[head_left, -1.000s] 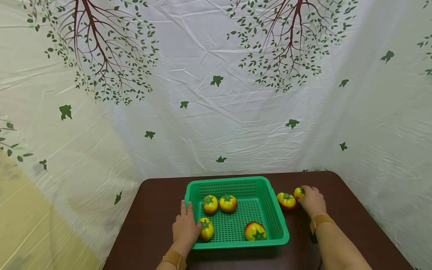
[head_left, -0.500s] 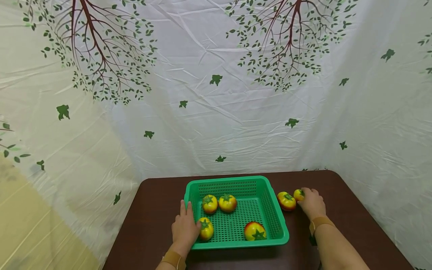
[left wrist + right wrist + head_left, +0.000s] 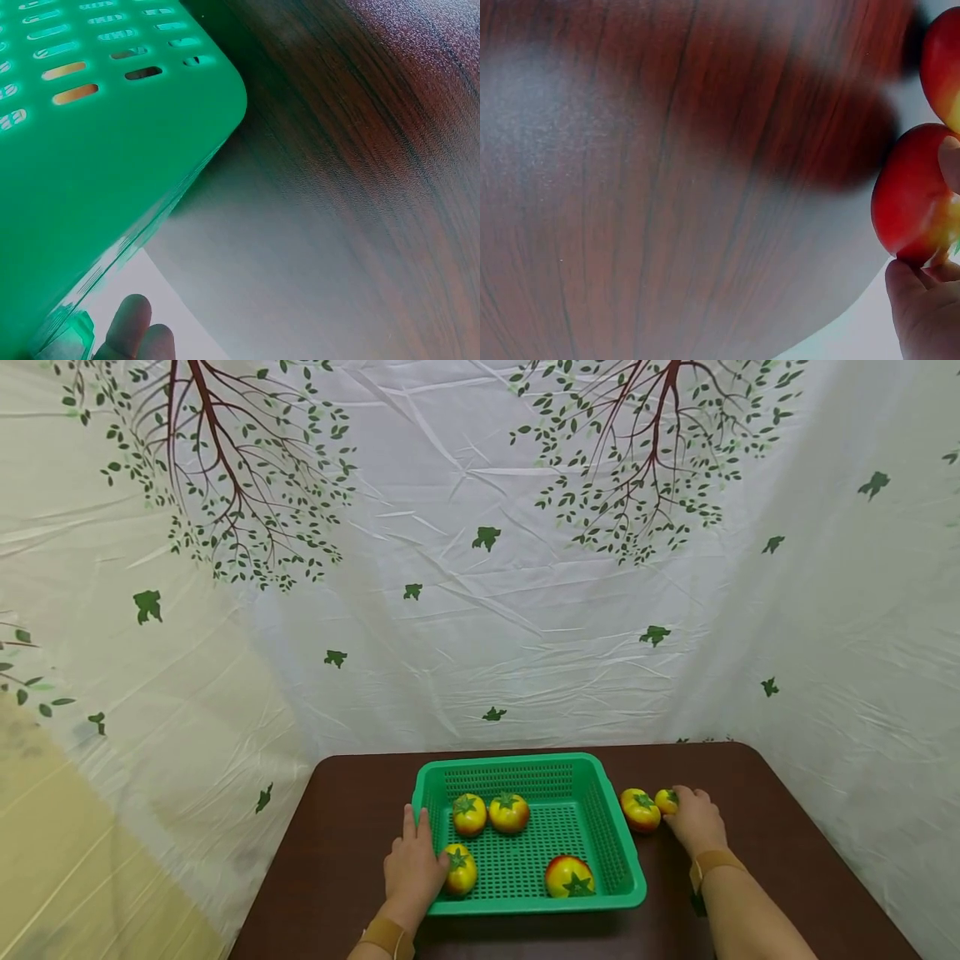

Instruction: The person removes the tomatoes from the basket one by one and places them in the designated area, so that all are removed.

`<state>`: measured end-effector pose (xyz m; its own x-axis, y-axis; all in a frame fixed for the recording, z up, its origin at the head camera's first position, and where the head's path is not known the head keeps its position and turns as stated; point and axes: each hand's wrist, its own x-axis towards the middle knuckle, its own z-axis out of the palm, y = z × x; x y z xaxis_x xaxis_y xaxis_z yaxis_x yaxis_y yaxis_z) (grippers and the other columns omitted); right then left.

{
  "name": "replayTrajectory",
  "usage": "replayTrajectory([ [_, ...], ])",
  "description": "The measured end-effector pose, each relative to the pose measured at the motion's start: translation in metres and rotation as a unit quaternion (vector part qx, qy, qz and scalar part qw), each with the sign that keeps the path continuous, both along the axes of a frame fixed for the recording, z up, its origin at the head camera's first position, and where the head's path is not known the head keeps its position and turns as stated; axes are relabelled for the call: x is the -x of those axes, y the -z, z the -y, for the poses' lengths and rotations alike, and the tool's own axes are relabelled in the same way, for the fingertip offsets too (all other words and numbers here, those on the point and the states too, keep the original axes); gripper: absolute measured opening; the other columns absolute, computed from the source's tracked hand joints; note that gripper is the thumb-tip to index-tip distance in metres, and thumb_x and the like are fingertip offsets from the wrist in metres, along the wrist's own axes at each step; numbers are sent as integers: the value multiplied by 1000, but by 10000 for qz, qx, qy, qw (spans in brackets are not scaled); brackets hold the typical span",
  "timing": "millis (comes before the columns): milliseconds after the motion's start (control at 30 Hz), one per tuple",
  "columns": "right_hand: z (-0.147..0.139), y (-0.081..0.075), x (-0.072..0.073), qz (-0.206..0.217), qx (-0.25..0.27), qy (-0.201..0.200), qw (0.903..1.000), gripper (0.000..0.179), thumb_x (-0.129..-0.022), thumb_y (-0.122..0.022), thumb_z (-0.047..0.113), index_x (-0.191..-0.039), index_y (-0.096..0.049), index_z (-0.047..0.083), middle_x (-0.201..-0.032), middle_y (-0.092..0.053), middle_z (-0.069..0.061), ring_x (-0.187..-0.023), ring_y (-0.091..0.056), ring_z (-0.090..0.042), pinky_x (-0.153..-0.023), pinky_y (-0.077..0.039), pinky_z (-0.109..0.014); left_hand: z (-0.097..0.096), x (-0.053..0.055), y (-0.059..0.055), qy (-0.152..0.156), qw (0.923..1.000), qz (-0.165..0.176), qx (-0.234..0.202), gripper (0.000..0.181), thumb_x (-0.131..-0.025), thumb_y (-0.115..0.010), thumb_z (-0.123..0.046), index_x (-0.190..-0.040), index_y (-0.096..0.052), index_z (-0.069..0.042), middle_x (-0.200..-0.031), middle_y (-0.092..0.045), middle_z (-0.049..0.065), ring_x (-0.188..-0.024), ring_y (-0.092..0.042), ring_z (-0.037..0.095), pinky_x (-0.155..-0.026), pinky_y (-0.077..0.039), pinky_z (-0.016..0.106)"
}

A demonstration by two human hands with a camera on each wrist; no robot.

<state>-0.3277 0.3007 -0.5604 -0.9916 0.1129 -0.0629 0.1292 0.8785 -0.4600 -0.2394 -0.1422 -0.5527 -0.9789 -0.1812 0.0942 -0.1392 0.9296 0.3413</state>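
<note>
My left hand (image 3: 412, 867) rests on the left rim of a green plastic basket (image 3: 525, 906), its fingers straight along the edge and its thumb reaching over the inside. The left wrist view shows two fingertips (image 3: 129, 326) beyond the basket's slotted wall (image 3: 112, 150). To the right of the basket, my right hand (image 3: 697, 822) grips a small yellow-and-red tomato (image 3: 664, 802) between thumb and fingers, partly covering it. In the right wrist view this tomato (image 3: 915, 195) shows its red side, touching another tomato (image 3: 943, 67). That second tomato (image 3: 640, 810) lies between it and the basket.
Several tomatoes sit in the basket: one tomato (image 3: 461, 870) by my left thumb, a tomato pair (image 3: 509, 814) near the back and one tomato (image 3: 568, 877) at front right. The dark wooden table (image 3: 337, 827) meets a white leaf-printed curtain (image 3: 480, 635) behind.
Both hands stay nearly where they were, the right still at the small tomato. The whole view has shifted slightly.
</note>
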Motion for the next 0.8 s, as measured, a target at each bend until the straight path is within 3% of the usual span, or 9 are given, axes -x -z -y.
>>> replayTrajectory([
  [200, -3, 4, 0, 264, 172, -10, 9995, 68, -100, -55, 19, -153, -23, -8, -149, -17, -46, -130, -30, -66, -105, -33, -75, 0, 0, 0, 14, 10000, -44, 17, 80, -86, -75, -31, -154, -39, -9, -165, -27, 17, -80, -53, 27, -61, -46, 43],
  [533, -7, 14, -6, 552, 908, -88, 9943, 65, -105, -31, 20, -160, -1, 2, -159, 17, -38, -139, -5, -67, -109, -17, -79, 0, 1, 0, 15, 10000, -35, 19, 80, -86, -75, -31, -154, -39, -9, -165, -27, 17, -80, -53, 27, -63, -47, 44],
  [800, -6, 19, -1, 399, 1010, 159, 9940, 60, -105, -25, 17, -160, -4, 1, -158, 13, -41, -134, -16, -70, -109, -23, -77, -1, 1, -2, -39, 10000, 58, -9, 80, -86, -75, -31, -155, -39, -10, -166, -26, 16, -81, -53, 26, -63, -47, 42],
])
